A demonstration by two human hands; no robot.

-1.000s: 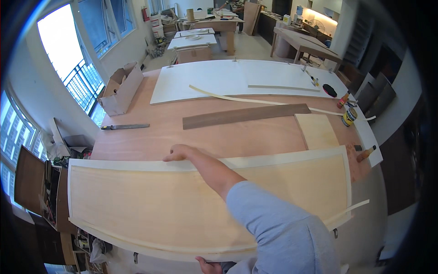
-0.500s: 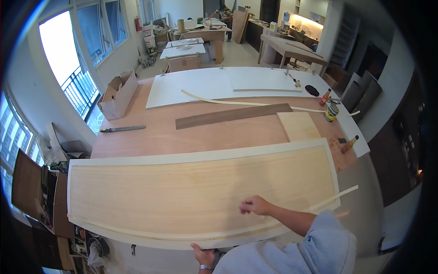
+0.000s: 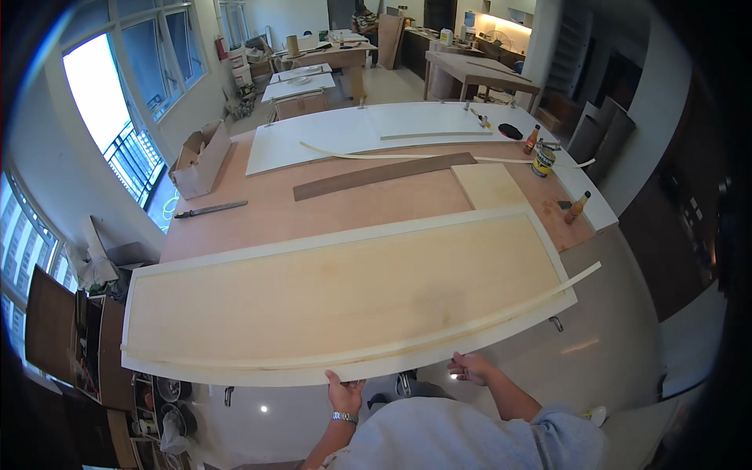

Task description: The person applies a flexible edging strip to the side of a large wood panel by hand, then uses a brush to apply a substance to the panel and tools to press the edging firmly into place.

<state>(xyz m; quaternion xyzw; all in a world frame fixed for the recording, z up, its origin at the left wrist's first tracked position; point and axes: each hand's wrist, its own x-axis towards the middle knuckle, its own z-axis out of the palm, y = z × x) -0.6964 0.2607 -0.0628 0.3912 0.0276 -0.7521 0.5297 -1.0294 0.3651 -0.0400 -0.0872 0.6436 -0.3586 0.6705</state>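
The pale wooden panel (image 3: 337,290) with white borders lies at the front of the worktable, its curved near edge toward me. A cream strip (image 3: 580,276) runs along that edge and sticks out past the right end. My left hand (image 3: 345,395), with a metal watch at its wrist, grips the near edge, thumb up. My right hand (image 3: 470,368) is just below that edge farther right, fingers curled; what is in them, if anything, I cannot make out. Beyond the panel lie a brown strip (image 3: 384,176), a small pale board (image 3: 486,184) and a file (image 3: 211,209).
A long white board (image 3: 305,157) spans the table's back, with bottles (image 3: 577,207) and a can (image 3: 543,163) at the right. A cardboard box (image 3: 200,164) sits at the left, beside windows. Behind are more worktables (image 3: 474,70) and another person (image 3: 364,27). Cabinets (image 3: 110,352) stand at lower left.
My right hand has moved from the panel's far edge back across it to below the near edge. The panel now appears angled, right end farther away; my view has shifted slightly too.
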